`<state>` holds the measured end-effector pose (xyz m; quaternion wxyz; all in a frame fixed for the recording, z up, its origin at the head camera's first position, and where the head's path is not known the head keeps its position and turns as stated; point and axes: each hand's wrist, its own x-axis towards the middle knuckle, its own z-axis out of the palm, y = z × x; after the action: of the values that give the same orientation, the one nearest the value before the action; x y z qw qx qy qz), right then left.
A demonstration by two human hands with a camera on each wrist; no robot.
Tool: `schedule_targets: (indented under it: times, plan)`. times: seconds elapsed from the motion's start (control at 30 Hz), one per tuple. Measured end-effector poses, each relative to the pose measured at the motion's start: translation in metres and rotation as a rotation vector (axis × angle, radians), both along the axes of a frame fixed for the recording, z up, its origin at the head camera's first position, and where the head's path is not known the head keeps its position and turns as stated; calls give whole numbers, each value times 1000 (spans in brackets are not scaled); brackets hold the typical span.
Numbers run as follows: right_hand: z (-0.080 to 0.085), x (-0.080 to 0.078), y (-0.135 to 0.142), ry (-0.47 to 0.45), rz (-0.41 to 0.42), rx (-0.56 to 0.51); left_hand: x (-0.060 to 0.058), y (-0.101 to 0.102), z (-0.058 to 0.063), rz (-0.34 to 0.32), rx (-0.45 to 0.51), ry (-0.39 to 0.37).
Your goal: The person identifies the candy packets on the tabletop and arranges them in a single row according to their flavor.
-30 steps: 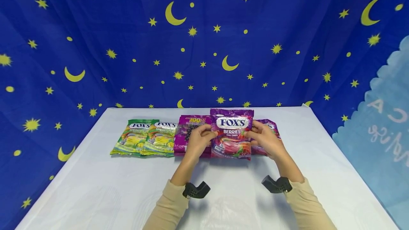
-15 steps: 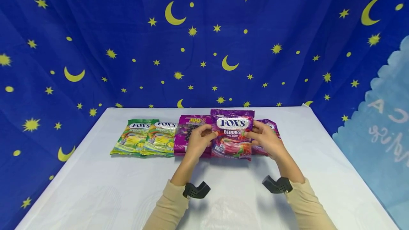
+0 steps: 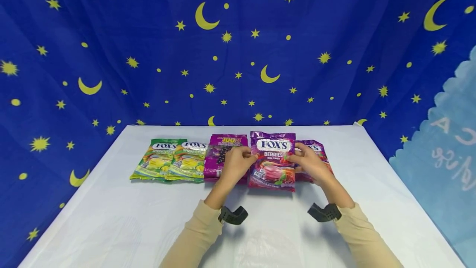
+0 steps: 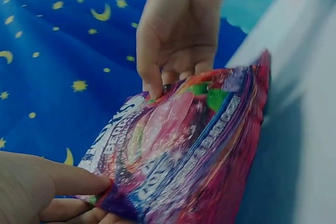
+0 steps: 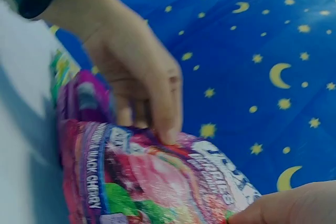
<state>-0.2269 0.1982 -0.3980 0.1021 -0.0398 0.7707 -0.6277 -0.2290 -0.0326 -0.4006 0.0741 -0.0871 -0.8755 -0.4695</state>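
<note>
Slightly lower than before in the head view, the Fox's Berries candy bag (image 3: pixel 272 168) is held roughly upright at mid-table. Left hand (image 3: pixel 235 166) and right hand (image 3: pixel 312 165) each pinch one side edge, thumb in front. It probably handles as light, soft and slippery, best gripped by those edges. Behind lie a purple blackcurrant bag (image 3: pixel 214 163) and another Fox's bag (image 3: pixel 320 153); the white table (image 3: pixel 275 235) offers open room in front.

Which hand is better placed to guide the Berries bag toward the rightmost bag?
Probably the right hand: it pinches the Berries bag by its right edge, close to the rightmost bag, while the left hand pinches the left, nearer the magenta bag.
</note>
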Motion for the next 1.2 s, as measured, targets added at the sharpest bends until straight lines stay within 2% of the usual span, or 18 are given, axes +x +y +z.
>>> schedule_targets:
  times: [0.13, 0.3, 0.43, 0.6, 0.87, 1.07, 1.2]
  plan:
    - [-11, -7, 2, -14, -18, 60, -10, 8, 0, -5, -120, 21]
    - [-21, -16, -1, -46, -14, 143, -22, 14, 0, 42, -246, 23]
    - [-26, -25, -4, -32, -31, 235, -28, 19, 2, 56, -315, -1]
    - [-32, -33, -8, -5, -44, 333, -31, 23, 2, 59, -419, 23]
    - [-36, -35, -17, 159, -77, 619, -33, 29, -5, 96, -504, 56]
    - [-36, -34, -24, 245, -74, 719, -31, 33, -12, 128, -546, 95]
    - [-37, -33, -29, 248, -62, 772, -31, 32, -17, 136, -524, 126]
